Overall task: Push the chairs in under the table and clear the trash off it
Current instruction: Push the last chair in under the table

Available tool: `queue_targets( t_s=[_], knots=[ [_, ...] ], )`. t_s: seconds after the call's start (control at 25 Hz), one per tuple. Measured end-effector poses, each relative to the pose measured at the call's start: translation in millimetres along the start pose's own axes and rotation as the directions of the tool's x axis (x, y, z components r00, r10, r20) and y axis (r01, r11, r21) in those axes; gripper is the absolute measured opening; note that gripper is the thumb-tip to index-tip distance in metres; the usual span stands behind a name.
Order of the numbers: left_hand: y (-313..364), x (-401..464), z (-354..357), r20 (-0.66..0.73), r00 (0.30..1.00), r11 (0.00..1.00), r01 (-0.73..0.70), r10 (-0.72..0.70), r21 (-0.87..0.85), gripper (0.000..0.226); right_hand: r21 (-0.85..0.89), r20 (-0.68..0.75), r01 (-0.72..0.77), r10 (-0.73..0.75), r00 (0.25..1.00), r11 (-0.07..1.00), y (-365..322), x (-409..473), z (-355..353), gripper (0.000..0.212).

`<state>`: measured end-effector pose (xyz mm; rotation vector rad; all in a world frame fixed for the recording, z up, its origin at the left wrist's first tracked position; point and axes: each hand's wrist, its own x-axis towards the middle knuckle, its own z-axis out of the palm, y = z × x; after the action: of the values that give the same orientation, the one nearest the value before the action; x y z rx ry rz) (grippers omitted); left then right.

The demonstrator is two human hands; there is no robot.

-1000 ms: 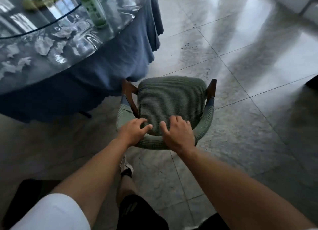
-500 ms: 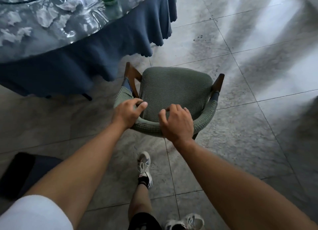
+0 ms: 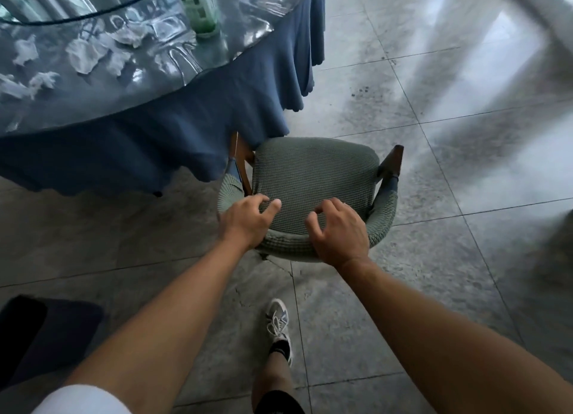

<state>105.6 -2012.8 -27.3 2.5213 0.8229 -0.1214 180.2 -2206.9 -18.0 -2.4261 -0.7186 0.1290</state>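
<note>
The chair (image 3: 313,178) stands at the table's (image 3: 155,82) five o'clock edge, its front left corner just under the blue cloth's (image 3: 198,125) hem. The left hand (image 3: 245,221) grips the backrest, fingers curled over it; the right hand (image 3: 339,230) hovers loosely curled. Crumpled tissues (image 3: 83,55) lie on the tabletop at ten o'clock. Open tile floor (image 3: 449,153) spreads toward three o'clock.

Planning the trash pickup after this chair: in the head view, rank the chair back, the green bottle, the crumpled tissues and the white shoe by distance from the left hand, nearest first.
1. Chair back: under the left hand itself.
2. White shoe: on the floor, below the hand.
3. Crumpled tissues: on the table, up and left.
4. Green bottle: upright near the table's edge.
Tissues and bottle are close to call; the shoe's rank is by image position.
</note>
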Motion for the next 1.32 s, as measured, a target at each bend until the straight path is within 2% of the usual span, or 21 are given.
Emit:
queue_targets(
  t_s=[0.16, 0.48, 0.6, 0.76, 1.16, 1.32],
  knots=[
    [12.6, 28.1, 1.1, -0.047, 0.995, 0.996, 0.090, -0.090, -0.014, 0.086, -0.036, 0.054, 0.095, -0.093, 0.994, 0.995, 11.0, 43.3, -5.8, 0.044],
    [48.3, 42.9, 3.9, -0.119, 0.968, 0.974, 0.210, -0.220, -0.089, 0.077, -0.043, 0.216, 0.273, -0.258, 0.942, 0.961, 37.6, 103.9, -26.6, 0.043],
    [75.9, 48.9, 7.1, -0.149, 0.954, 0.964, 0.245, -0.259, -0.105, 0.077, -0.039, 0.261, 0.312, -0.292, 0.920, 0.949, 55.8, 127.2, -38.6, 0.042],
    [116.8, 64.4, 19.5, -0.174, 0.910, 0.923, 0.355, -0.377, -0.147, 0.078, -0.035, 0.297, 0.350, -0.325, 0.898, 0.936, 85.0, 167.3, -56.0, 0.041],
    [161.4, 116.9, 31.8, -0.208, 0.856, 0.881, 0.449, -0.473, -0.150, 0.081, 0.035, 0.345, 0.421, -0.407, 0.846, 0.906, 115.5, 250.8, -71.0, 0.047],
    [180.6, 130.6, 37.7, -0.214, 0.818, 0.843, 0.498, -0.534, -0.203, 0.077, 0.064, 0.387, 0.506, -0.489, 0.782, 0.860, 129.0, 277.3, -78.6, 0.046]
  ],
)
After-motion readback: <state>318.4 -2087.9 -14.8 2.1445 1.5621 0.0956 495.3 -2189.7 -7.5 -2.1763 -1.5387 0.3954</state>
